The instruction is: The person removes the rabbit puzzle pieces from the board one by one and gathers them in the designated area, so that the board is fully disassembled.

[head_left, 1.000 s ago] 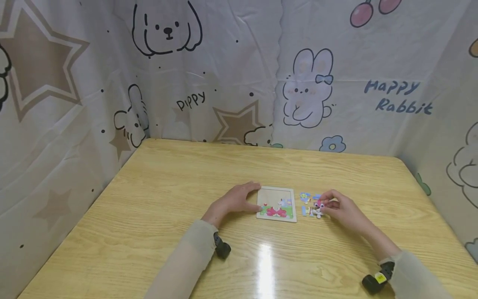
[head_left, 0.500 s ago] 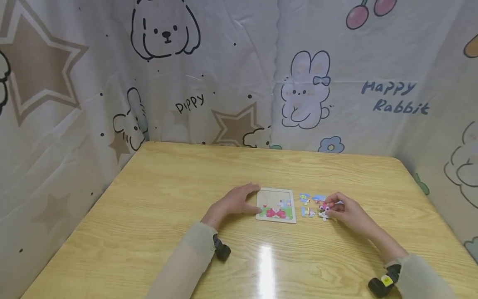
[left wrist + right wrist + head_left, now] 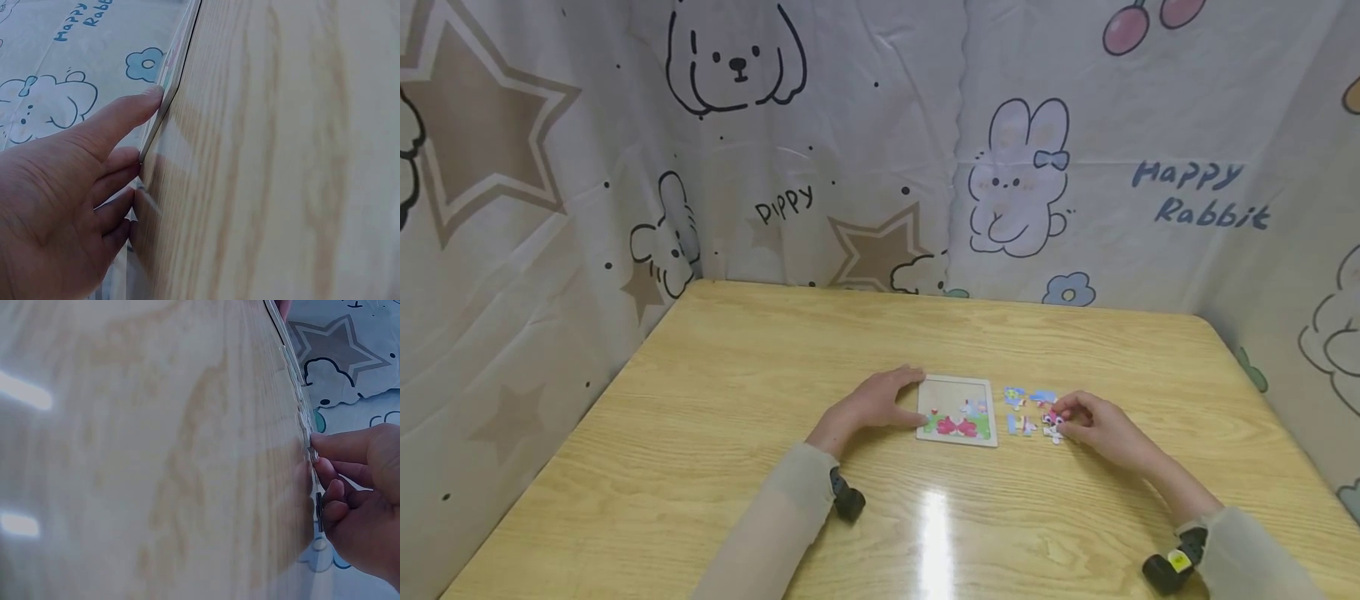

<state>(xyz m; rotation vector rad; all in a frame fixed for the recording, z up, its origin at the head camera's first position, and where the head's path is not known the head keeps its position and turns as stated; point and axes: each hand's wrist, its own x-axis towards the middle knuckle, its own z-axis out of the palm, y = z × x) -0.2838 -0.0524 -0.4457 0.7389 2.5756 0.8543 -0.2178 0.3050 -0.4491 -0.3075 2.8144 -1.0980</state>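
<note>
In the head view, a square jigsaw board [image 3: 951, 392] lies flat, with green and red pieces fitted along its near side and a bare area at the far left. My left hand [image 3: 876, 400] rests at the board's left side, thumb on the rim near the front and fingers by the far corner. The left wrist view shows that thumb [image 3: 140, 103] against the board's edge. To the right, my right hand [image 3: 1101, 425] pinches a puzzle piece [image 3: 1051, 419] with a pink animal face and white lower part, low over the table. My other right fingers are curled in.
Loose puzzle pieces lie between the board and my right hand: a blue one with a yellow flower [image 3: 1014, 395], a blue one [image 3: 1042, 396] and a blue-and-white one [image 3: 1021, 425]. A wood-grain table [image 3: 760, 350] carries everything. Printed curtains [image 3: 865, 150] surround it.
My right hand has shifted slightly right and toward me with the pinched piece, widening the gap to the loose pieces. My left hand and the board have stayed put.
</note>
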